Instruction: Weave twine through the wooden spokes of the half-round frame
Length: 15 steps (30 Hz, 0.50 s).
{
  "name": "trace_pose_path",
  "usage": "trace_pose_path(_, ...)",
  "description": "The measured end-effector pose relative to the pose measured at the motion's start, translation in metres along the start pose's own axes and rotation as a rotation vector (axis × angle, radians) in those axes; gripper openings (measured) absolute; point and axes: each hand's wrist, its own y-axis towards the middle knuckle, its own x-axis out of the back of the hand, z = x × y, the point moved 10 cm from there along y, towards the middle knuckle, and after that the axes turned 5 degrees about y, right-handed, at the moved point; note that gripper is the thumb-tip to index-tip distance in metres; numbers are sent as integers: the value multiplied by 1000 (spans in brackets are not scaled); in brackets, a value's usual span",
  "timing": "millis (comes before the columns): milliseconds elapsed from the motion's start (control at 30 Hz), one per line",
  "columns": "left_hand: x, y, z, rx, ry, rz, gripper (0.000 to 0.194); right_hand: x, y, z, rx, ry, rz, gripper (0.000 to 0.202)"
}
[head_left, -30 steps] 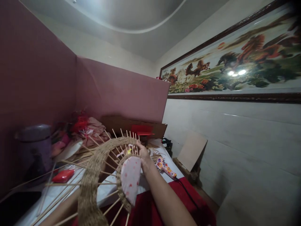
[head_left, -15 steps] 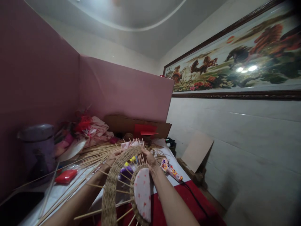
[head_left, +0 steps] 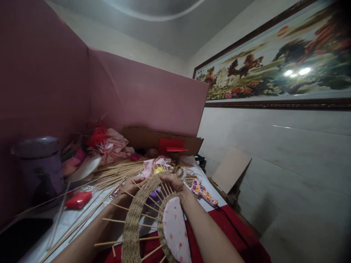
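Note:
A half-round woven frame (head_left: 132,219) of twisted cord on thin wooden spokes stands tilted between my hands. Its inner part is a white panel with red dots (head_left: 175,228), edged by a narrower woven band. My left hand (head_left: 134,185) is closed on the outer band's upper left edge, its fingertips partly hidden behind the weave. My right hand (head_left: 173,182) grips the top of the same band, thumb and fingers around it near the close-set spokes. Spoke ends stick out past the outer band on the left.
Loose sticks (head_left: 115,170) lie behind my hands. A flower-patterned glue gun (head_left: 204,193) with a black cord rests on the right. A red packet (head_left: 78,199), a dark flat object (head_left: 26,233) and a purple bin (head_left: 41,171) are on the left. Cardboard (head_left: 142,137) stands behind.
The woven frame has tilted and shifted slightly right in view. My right hand has turned, its fingers now lying more across the band's top. The camera view has dipped slightly.

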Motion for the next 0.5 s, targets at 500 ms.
trace_pose_path(500,-2,-6,-8,-25,114,-38,19,-9,-11,15,90,30,18,23)
